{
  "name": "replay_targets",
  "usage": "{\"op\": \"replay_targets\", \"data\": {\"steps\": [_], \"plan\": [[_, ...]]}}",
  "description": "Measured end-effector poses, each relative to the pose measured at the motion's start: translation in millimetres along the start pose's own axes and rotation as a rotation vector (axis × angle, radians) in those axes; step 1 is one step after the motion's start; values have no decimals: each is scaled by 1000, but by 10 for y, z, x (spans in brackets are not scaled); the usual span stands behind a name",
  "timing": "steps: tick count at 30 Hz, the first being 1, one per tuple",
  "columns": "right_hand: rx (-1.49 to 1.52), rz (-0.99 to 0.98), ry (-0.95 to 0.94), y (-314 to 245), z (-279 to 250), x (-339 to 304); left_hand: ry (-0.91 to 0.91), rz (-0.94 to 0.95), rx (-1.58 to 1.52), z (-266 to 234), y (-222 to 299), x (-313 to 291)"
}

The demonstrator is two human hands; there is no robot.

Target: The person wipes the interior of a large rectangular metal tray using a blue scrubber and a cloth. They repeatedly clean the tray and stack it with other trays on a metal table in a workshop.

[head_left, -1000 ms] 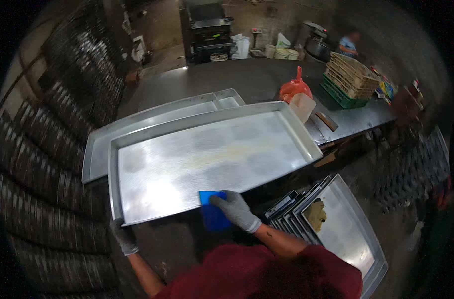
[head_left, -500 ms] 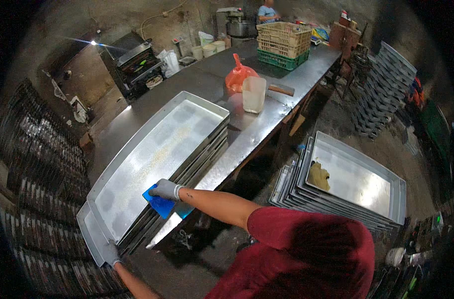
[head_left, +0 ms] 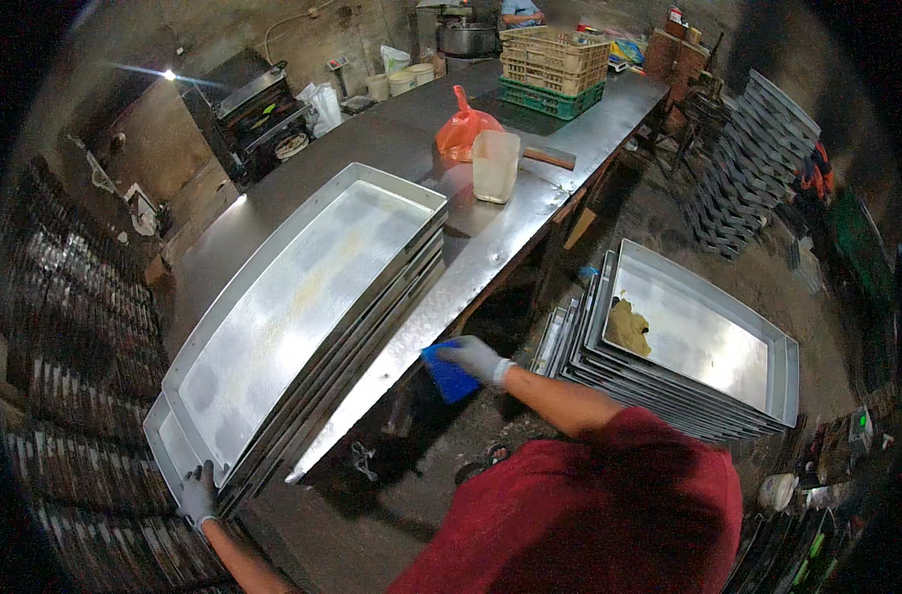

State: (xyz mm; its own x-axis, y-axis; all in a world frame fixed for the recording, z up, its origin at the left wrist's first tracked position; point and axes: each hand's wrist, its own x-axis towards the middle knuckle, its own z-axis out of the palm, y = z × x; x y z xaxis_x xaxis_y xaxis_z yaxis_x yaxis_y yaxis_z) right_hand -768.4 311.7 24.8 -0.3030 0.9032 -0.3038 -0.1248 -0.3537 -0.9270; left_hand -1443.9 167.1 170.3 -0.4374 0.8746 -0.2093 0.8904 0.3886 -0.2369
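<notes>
My right hand [head_left: 477,358], in a grey glove, is closed round a flat blue scraper [head_left: 449,376], held off the table's near edge between two tray stacks. At the near left, my gloved left hand [head_left: 199,493] rests with fingers apart at the near corner of the trays. The long metal tray [head_left: 263,322] on top of the table stack has pale crumbs scattered along its middle. Another tray [head_left: 162,436] juts out beneath its left end.
A lower tray stack [head_left: 713,401] stands on the right, a crumpled yellowish lump [head_left: 629,329] in its top tray. On the metal table [head_left: 411,346] are an orange bag [head_left: 466,134], a whitish jug [head_left: 495,168] and crates [head_left: 555,69]. Racks line the left. Another person [head_left: 520,12] is far back.
My right hand has swung the blue scraper rightward, off the top tray and past the table edge. My left hand's fingers have lifted and spread at the tray corner. The view has shifted slightly.
</notes>
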Motion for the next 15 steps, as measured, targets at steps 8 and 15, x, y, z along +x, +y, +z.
{"op": "replay_targets", "data": {"steps": [8, 15], "plan": [[176, 61, 488, 515, -1419, -1030, -59, -285, -345, 142, -98, 174], [58, 12, 702, 796, -1747, -1190, 295, -154, -188, 237, 3, 482]]}}
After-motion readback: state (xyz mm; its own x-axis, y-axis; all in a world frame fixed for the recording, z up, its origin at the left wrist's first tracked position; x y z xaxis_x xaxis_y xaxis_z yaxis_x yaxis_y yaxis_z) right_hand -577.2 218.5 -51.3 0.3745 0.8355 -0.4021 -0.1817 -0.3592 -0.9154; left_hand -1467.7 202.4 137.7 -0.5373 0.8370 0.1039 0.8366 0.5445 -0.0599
